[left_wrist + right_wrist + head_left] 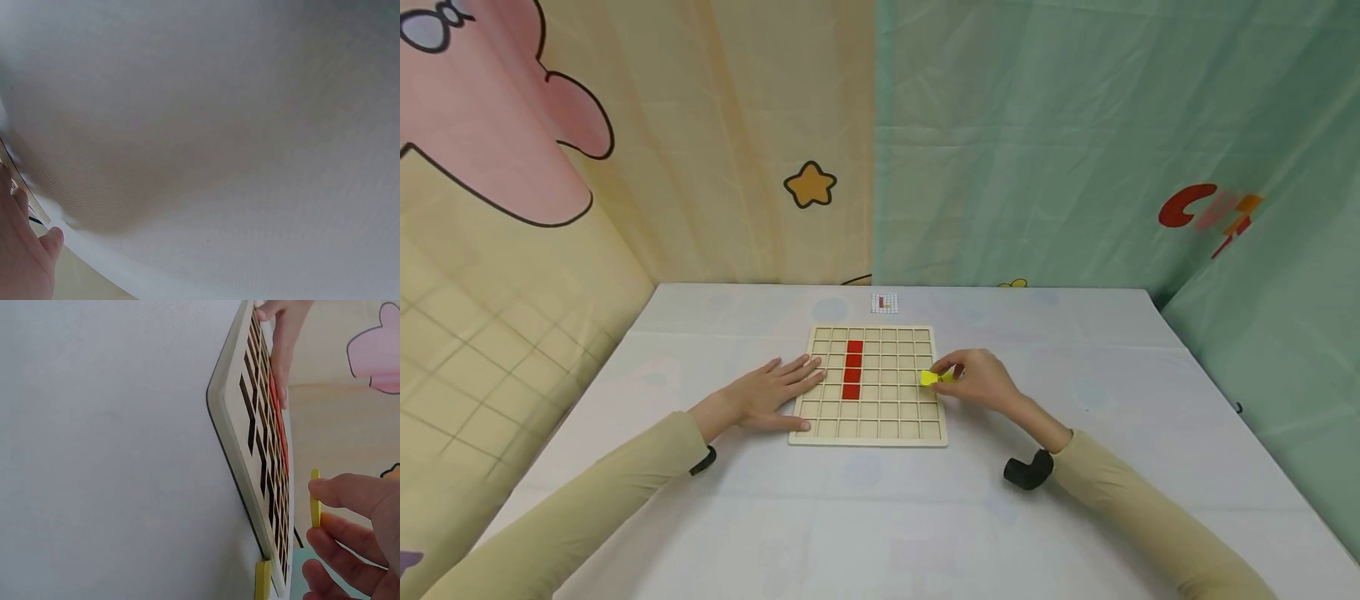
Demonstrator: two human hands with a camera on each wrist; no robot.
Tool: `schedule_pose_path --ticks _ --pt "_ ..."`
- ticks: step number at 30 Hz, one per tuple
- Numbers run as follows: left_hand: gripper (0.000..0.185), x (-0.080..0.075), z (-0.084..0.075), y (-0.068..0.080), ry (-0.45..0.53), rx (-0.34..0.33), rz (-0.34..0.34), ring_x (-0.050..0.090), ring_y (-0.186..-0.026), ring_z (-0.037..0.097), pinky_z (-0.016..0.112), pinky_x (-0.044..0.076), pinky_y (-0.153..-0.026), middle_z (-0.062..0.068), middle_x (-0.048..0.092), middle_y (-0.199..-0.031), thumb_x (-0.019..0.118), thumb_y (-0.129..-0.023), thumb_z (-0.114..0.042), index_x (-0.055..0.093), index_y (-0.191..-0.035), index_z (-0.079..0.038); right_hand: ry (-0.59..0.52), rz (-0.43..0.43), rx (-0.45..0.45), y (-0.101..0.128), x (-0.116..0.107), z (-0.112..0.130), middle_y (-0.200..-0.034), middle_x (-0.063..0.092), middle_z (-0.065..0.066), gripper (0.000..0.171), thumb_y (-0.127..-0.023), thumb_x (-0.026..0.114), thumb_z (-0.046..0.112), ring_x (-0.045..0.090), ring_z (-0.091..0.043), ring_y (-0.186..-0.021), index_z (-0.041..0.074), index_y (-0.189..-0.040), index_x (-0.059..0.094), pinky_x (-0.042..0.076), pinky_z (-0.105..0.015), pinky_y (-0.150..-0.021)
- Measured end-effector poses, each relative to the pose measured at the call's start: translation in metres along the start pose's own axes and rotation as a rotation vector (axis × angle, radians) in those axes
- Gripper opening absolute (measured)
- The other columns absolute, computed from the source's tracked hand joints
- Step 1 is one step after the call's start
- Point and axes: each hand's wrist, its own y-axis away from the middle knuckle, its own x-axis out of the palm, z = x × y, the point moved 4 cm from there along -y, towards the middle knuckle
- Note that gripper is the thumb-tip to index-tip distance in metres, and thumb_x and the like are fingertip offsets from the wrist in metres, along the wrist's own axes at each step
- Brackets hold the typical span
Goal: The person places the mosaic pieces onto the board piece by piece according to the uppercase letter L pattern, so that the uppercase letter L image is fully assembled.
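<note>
A wooden grid board (868,442) lies on the table, with several red square tiles (853,361) in one column left of its middle. My left hand (771,394) rests at the board's left edge, fingers spread and fingertips over the frame. Just above the board's right edge, my right hand (981,381) pinches a yellow square tile (315,499) between thumb and fingertips. A second yellow tile (262,580) is on the table against the board's side; in the head view it is partly hidden by the right hand. The left wrist view shows mostly tablecloth, with the left hand (25,250) at its edge.
A small card (884,303) printed with a coloured grid lies behind the board. The white-covered table (760,525) meets patterned curtains (1000,150) at the back and sides. A black wrist-worn device (1028,471) sits under the right forearm.
</note>
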Motion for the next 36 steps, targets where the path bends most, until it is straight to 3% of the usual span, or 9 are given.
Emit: schedule_pose_path --ticks 10,19,36 --pt "0.086 -0.001 0.000 0.001 0.005 -0.008 0.005 0.007 -0.151 0.028 0.057 0.011 -0.119 0.004 0.008 -0.164 0.044 -0.090 -0.067 0.013 -0.156 -0.021 -0.006 0.014 0.013 -0.017 0.020 0.022 -0.085 0.072 0.001 0.027 -0.074 0.082 0.028 0.051 -0.009 -0.064 0.013 -0.096 0.076 0.039 -0.021 -0.057" --pt "0.086 -0.002 -0.002 0.002 0.008 0.009 -0.013 0.009 -0.151 0.029 0.058 0.012 -0.118 0.006 0.010 -0.163 0.043 -0.090 -0.067 0.016 -0.155 -0.019 -0.035 0.032 -0.033 -0.027 0.038 0.035 -0.084 0.073 0.002 0.028 -0.074 0.083 0.030 0.050 -0.006 -0.058 0.013 -0.096 0.077 0.039 -0.019 -0.052" --pt "0.084 -0.004 -0.003 0.003 0.000 0.008 -0.006 0.010 -0.150 0.031 0.059 0.014 -0.117 0.008 0.011 -0.163 0.044 -0.091 -0.065 0.016 -0.155 -0.018 -0.046 0.109 -0.035 -0.036 0.057 0.049 -0.087 0.075 0.005 0.024 -0.076 0.081 0.031 0.060 -0.003 -0.067 0.017 -0.094 0.077 0.046 -0.020 -0.057"
